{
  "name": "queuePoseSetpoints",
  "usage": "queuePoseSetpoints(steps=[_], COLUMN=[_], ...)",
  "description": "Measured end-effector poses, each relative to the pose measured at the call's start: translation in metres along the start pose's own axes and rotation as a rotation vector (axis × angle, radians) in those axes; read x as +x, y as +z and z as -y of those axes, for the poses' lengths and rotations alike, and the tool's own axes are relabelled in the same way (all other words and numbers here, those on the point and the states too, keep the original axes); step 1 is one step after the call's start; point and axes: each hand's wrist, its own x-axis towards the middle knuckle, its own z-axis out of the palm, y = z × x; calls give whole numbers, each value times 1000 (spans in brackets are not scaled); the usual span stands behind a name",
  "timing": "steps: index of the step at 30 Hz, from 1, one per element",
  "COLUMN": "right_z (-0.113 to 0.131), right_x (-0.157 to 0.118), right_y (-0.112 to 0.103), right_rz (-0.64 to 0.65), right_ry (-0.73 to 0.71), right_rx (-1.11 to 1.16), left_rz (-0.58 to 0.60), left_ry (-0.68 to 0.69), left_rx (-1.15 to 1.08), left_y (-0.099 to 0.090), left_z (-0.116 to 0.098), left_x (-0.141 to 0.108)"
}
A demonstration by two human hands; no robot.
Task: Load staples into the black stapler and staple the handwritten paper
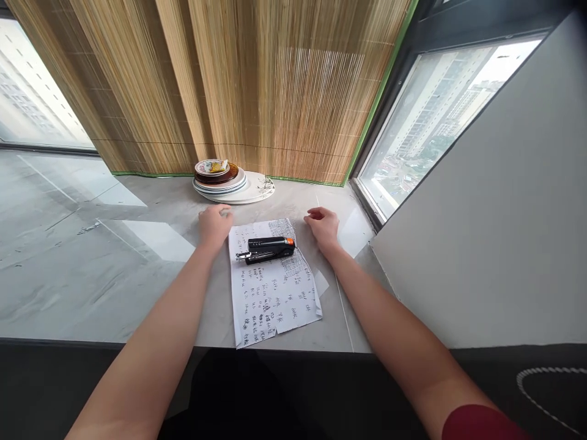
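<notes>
1 black stapler lay across 1 handwritten sheet, and it reached right to the front edge of the surface! Your left hand sat half open, loosely curled, just beside the sheet's far left corner; your right hand, curled likewise, sat off its far right corner. Stacked plates stood near the back edge.

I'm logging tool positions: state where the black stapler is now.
In the head view, the black stapler lies near the middle, on the upper part of the handwritten paper, between the left hand and the right hand.
</notes>
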Motion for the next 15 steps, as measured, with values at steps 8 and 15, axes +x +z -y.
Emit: queuePoseSetpoints(steps=[8, 15], right_z=[2, 39], right_x=[-2, -24], right_y=[2, 2], right_rz=[60, 657], right_ry=[-49, -470], right_rx=[-109, 256], left_rz=[17, 30], left_ry=[115, 187], left_rx=[134, -31], left_y=[0, 11], left_z=[16, 8], left_x=[-2, 3])
